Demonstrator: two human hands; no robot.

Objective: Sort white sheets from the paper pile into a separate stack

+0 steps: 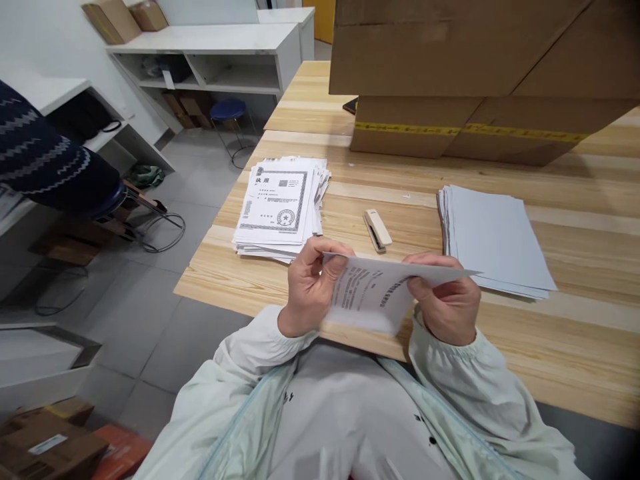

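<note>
Between my two hands a printed sheet of paper [373, 293] is held up over the table's front edge, tilted toward me. My left hand [315, 283] pinches its upper left edge with thumb and fingers. On the other side my right hand [445, 300] grips the sheet with the thumb on the printed face. Whether it is one sheet or several I cannot tell. A cream stapler [377, 230] lies on the table just beyond the paper. Left of it is a pile of printed certificates [275, 207]; at the right, a stack of pale sheets [493, 237].
Large cardboard boxes [405, 123] stand stacked at the back of the wooden table [575, 333]. A dark phone-like object [351, 105] lies beside them. Off the left edge are a blue stool [229, 110], white shelves [235, 70] and a seated person's patterned sleeve [40, 143].
</note>
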